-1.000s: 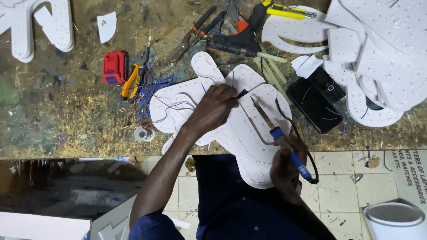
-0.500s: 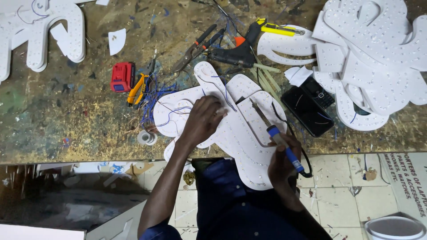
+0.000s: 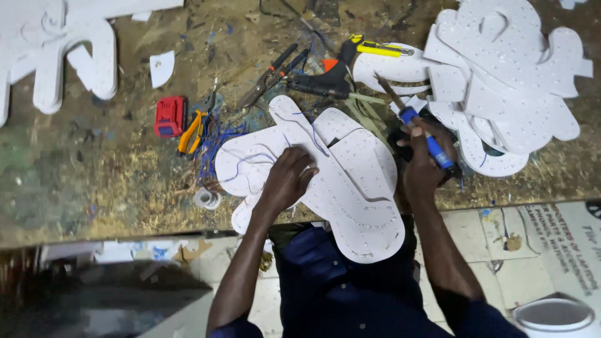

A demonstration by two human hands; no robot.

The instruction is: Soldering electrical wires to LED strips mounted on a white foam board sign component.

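right hand [image 3: 421, 164] around blue-handled tool [image 3: 418, 122], tip indistinct

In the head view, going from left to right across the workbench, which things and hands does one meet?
White cut-out shape → red block-shaped tool → orange-handled pliers → tape roll → left hand → perforated white panel → right hand holding blue-handled tool → stack of white panels.

A worn workbench above a tiled floor

The workbench [image 3: 75, 188] is seen stained and paint-flecked in dull gold-brown. Pale floor tiles [image 3: 501, 250], scuffed and littered with paper scraps, are shown below its edge; dim, even light is cast.
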